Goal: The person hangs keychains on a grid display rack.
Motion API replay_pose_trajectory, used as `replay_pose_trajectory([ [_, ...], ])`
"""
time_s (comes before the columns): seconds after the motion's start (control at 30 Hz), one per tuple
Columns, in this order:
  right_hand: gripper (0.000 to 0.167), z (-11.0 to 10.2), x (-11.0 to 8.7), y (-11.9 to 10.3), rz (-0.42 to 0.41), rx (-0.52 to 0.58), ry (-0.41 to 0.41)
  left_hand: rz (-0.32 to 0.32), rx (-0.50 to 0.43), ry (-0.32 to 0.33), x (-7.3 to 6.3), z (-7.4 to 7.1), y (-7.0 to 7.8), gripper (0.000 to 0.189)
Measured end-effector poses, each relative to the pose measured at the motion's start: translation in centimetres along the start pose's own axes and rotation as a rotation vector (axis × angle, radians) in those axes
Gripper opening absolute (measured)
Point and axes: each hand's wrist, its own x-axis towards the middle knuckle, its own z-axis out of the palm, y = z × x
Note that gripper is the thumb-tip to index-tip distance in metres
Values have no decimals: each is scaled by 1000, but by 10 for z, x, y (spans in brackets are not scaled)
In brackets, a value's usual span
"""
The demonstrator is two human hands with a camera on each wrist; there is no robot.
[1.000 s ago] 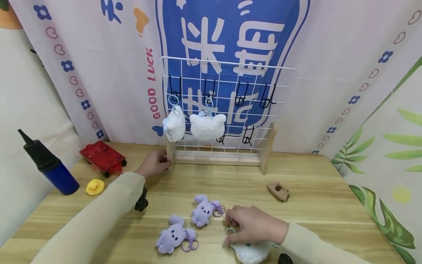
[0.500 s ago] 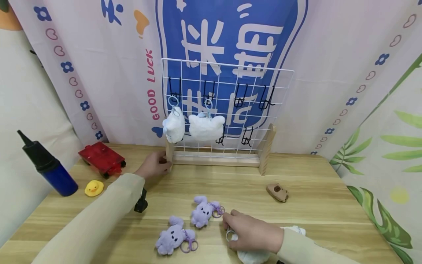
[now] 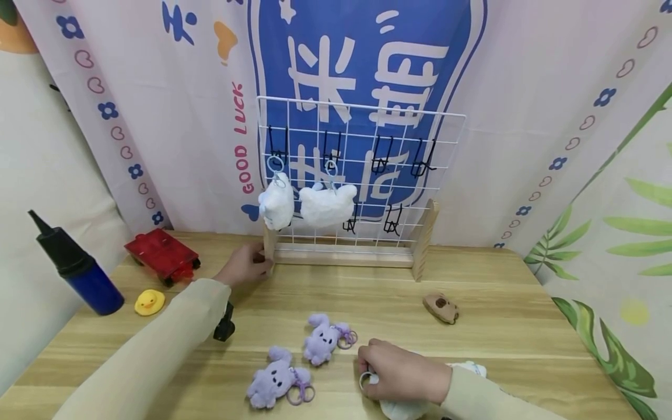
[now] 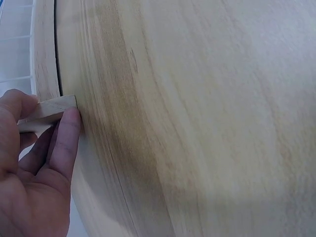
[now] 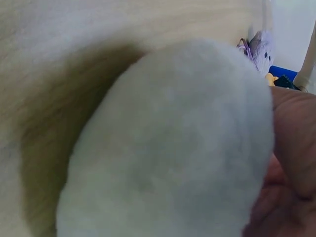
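Note:
My left hand (image 3: pixel 245 263) grips the left wooden upright (image 4: pixel 52 109) of a white wire grid rack (image 3: pixel 362 111) at its foot. Two white plush keychains hang on the rack's left side, one plush (image 3: pixel 276 201) at the edge and another plush (image 3: pixel 328 205) beside it. At the front right, my right hand (image 3: pixel 403 373) pinches a white plush keychain (image 5: pixel 168 143) near its pale ring (image 3: pixel 368 382); the hand hides much of it. A white fuzzy piece (image 3: pixel 469 368) shows behind that wrist; whether it is a separate plush I cannot tell.
Two purple plush keychains lie on the table, a nearer one (image 3: pixel 274 379) and a farther one (image 3: pixel 322 338). A brown toy (image 3: pixel 441 308) lies right. Left stand a yellow duck (image 3: pixel 149 302), a red toy vehicle (image 3: pixel 163 255) and a blue-black pump (image 3: pixel 79 268). Several black hooks (image 3: pixel 382 156) line the rack.
My right hand has turned and shifted slightly with the white plush keychain, and a white fuzzy piece now shows behind its wrist. The left hand stays on the upright. The head view has tilted slightly.

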Motion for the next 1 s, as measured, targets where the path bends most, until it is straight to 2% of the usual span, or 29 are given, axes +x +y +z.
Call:
replay_pose_trajectory([
  [0.1, 13, -2, 0, 0, -47, 2, 28, -1, -5, 5, -1, 0, -1, 41],
  [0.2, 17, -14, -3, -16, -47, 85, 38, 1, -5, 4, -1, 0, -1, 42],
  [0.4, 14, -26, -7, -27, -72, 201, 7, -5, -7, 17, -2, 1, 3, 47],
  [0.6, 12, -31, -6, -19, -109, 283, 7, -9, 3, 19, -4, 1, 4, 43],
  [0.77, 11, -35, -4, -8, -126, 412, -1, 0, 7, 16, -4, 0, 3, 40],
  [1.0, 11, -36, -5, 6, -56, 589, 6, 23, 0, 22, -4, 0, 3, 36],
])
